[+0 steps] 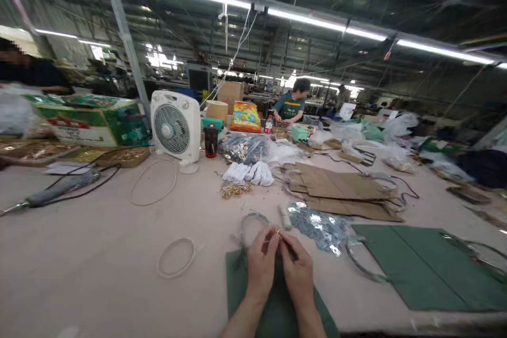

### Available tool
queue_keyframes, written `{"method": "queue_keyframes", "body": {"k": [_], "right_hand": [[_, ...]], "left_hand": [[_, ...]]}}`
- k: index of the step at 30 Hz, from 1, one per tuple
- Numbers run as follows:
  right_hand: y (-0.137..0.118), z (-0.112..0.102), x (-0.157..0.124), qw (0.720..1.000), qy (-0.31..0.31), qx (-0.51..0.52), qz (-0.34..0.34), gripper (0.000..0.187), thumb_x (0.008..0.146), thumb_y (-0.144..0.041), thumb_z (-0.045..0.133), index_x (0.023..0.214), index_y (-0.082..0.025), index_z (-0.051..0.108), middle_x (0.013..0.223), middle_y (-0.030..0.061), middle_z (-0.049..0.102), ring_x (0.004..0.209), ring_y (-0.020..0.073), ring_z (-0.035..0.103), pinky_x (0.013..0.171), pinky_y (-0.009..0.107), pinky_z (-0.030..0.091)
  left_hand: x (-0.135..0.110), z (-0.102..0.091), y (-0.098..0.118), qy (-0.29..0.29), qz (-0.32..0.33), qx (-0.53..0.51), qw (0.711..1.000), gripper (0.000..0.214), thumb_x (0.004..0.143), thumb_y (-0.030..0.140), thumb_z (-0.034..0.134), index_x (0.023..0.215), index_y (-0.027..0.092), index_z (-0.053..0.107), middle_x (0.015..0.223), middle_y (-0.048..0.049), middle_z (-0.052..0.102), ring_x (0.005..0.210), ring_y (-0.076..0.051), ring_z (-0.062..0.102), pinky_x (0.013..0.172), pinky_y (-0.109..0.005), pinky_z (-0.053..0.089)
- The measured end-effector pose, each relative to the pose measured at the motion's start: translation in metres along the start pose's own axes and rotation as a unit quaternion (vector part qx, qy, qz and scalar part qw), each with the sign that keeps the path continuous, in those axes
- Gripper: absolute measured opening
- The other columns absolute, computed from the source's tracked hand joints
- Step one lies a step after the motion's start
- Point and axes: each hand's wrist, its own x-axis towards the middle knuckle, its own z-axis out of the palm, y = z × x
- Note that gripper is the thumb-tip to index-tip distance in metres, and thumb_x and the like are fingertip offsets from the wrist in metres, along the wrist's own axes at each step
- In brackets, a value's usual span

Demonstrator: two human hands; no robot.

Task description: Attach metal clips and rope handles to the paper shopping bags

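My left hand [260, 260] and my right hand [298, 269] meet low in the middle of the view, fingers pinched together around a small gold metal fitting [277, 232]. Both hands rest over a dark green fabric piece [237, 285] lying on the pale table [99, 253]. A thin strap loop [249, 222] curls just beyond my fingertips. A pile of small clear bags with silver parts [319, 226] lies to the right of my hands.
A white loop of cord [176, 257] lies to the left. Green fabric panels [431, 266] and brown cardboard sheets [340, 187] lie right. A white fan [175, 124], white gloves [249, 173], loose gold hardware [234, 190] and a power tool [59, 190] sit farther back. A person [292, 102] works across the table.
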Motion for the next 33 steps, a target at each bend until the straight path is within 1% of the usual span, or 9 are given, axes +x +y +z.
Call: {"method": "queue_keyframes", "body": {"k": [5,8,11,14,18,21,26,29,33], "right_hand": [[-0.002,0.000,-0.003,0.999,-0.011,0.003,-0.034,0.024,0.100,-0.033,0.061,0.114,-0.026,0.079,0.116,0.0081,0.078,0.109,0.0247,0.073,0.099,0.039,0.058],[-0.004,0.000,-0.004,0.999,-0.008,0.002,-0.040,0.023,0.100,-0.032,0.061,0.115,-0.026,0.077,0.118,0.0083,0.077,0.111,0.0249,0.071,0.101,0.041,0.056],[-0.003,-0.003,-0.002,1.000,0.012,0.002,-0.026,0.025,0.100,-0.033,0.060,0.120,-0.026,0.074,0.123,0.0092,0.073,0.116,0.0255,0.068,0.103,0.043,0.054],[0.000,-0.005,0.000,0.999,0.021,0.003,-0.029,0.023,0.101,-0.034,0.059,0.116,-0.026,0.075,0.121,0.0093,0.072,0.115,0.0253,0.067,0.103,0.043,0.054],[0.002,-0.007,0.000,0.997,0.051,-0.007,-0.050,0.023,0.100,-0.031,0.062,0.119,-0.027,0.073,0.120,0.0090,0.071,0.116,0.0249,0.065,0.100,0.041,0.054],[-0.001,-0.009,-0.001,0.996,0.054,-0.006,-0.066,0.022,0.100,-0.028,0.062,0.119,-0.027,0.073,0.119,0.0087,0.071,0.115,0.0246,0.065,0.097,0.040,0.055],[-0.001,-0.010,-0.003,0.995,0.041,0.002,-0.093,0.021,0.098,-0.025,0.064,0.118,-0.026,0.072,0.117,0.0101,0.072,0.112,0.0259,0.066,0.091,0.040,0.057],[0.003,-0.010,-0.002,0.995,0.035,0.004,-0.097,0.017,0.098,-0.025,0.064,0.112,-0.025,0.074,0.111,0.0088,0.073,0.107,0.0249,0.067,0.092,0.041,0.057],[0.003,-0.012,0.001,0.994,0.032,-0.005,-0.102,0.015,0.098,-0.024,0.065,0.109,-0.026,0.075,0.106,0.0067,0.075,0.103,0.0233,0.068,0.094,0.040,0.055]], "left_hand": [[0.002,0.000,0.003,0.011,0.005,-0.028,1.000,0.042,0.092,0.051,0.069,0.117,0.018,0.074,0.113,-0.0104,0.078,0.104,-0.024,0.074,0.095,-0.036,0.059],[0.001,0.000,0.002,0.010,0.024,-0.017,1.000,0.039,0.094,0.049,0.067,0.117,0.018,0.073,0.113,-0.0102,0.077,0.104,-0.024,0.074,0.095,-0.036,0.059],[0.000,0.000,0.001,-0.013,0.064,0.032,0.997,0.035,0.099,0.044,0.062,0.123,0.021,0.073,0.122,-0.0094,0.075,0.112,-0.024,0.071,0.102,-0.037,0.056],[-0.002,0.001,0.002,-0.034,0.115,0.076,0.990,0.029,0.102,0.039,0.058,0.123,0.024,0.073,0.123,-0.0072,0.074,0.115,-0.022,0.069,0.105,-0.037,0.055],[-0.003,0.002,0.005,-0.023,0.157,0.108,0.981,0.027,0.103,0.036,0.056,0.121,0.024,0.073,0.120,-0.0075,0.074,0.113,-0.022,0.070,0.103,-0.038,0.056],[-0.005,0.002,0.005,-0.016,0.170,0.125,0.977,0.028,0.104,0.035,0.055,0.121,0.022,0.073,0.121,-0.0087,0.075,0.113,-0.023,0.070,0.103,-0.039,0.057],[-0.006,0.000,0.001,-0.014,0.178,0.140,0.974,0.028,0.105,0.033,0.053,0.124,0.023,0.071,0.121,-0.0075,0.076,0.111,-0.021,0.072,0.100,-0.035,0.058],[-0.006,-0.001,-0.001,-0.004,0.184,0.142,0.973,0.028,0.105,0.033,0.053,0.124,0.022,0.071,0.121,-0.0077,0.076,0.111,-0.021,0.073,0.100,-0.034,0.059],[-0.005,-0.002,-0.002,-0.008,0.206,0.141,0.968,0.028,0.105,0.032,0.054,0.124,0.022,0.072,0.118,-0.0082,0.077,0.107,-0.021,0.074,0.096,-0.033,0.061]]}}
